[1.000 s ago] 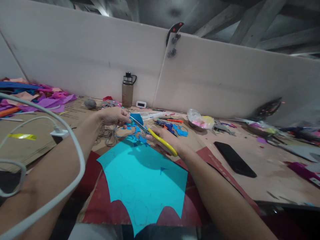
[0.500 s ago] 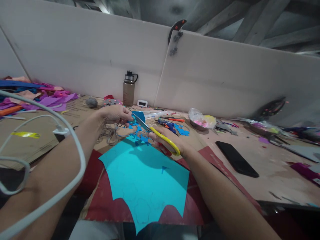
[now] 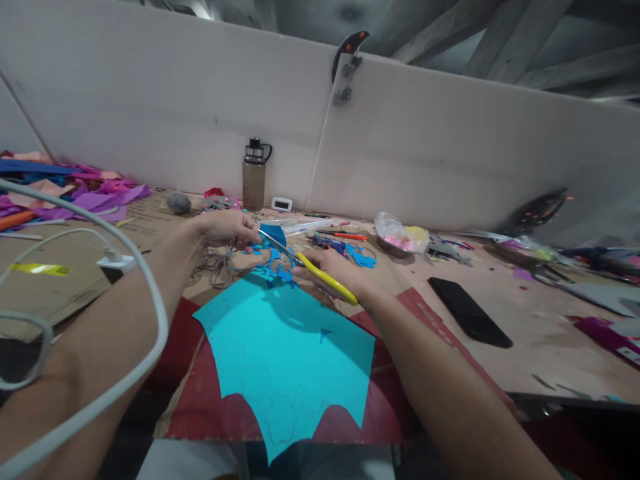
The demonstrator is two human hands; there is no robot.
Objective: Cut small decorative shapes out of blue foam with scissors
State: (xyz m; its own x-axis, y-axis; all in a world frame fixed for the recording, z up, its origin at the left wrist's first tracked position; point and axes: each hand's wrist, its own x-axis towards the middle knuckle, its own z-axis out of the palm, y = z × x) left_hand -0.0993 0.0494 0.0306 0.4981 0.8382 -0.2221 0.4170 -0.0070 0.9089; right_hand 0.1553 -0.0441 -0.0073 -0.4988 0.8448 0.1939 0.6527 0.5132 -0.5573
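Observation:
My right hand (image 3: 327,270) grips yellow-handled scissors (image 3: 320,273), their blades pointing left and away from me. A small blue paper piece (image 3: 273,233) is pinched by my left hand (image 3: 233,230), and the blade tips meet it near the fingers. Below both hands lies a large turquoise paper sheet (image 3: 295,347) with scalloped, pointed edges and faint drawn outlines. Several blue scraps (image 3: 280,270) are scattered past its far edge, and a small dark blue snippet (image 3: 325,335) rests on the sheet.
White cables (image 3: 155,293) cross the left side near my arm. A bottle (image 3: 254,177) stands by the white partition. A black phone (image 3: 470,312) lies right. Coloured scraps (image 3: 95,193) are heaped at left. A bowl with plastic-wrapped items (image 3: 400,240) sits at the back. Tangled string (image 3: 217,267) lies nearby.
The whole view has shifted slightly. The scissor handles look closer together and the blades more closed at the blue piece. Both hands keep nearly the same place.

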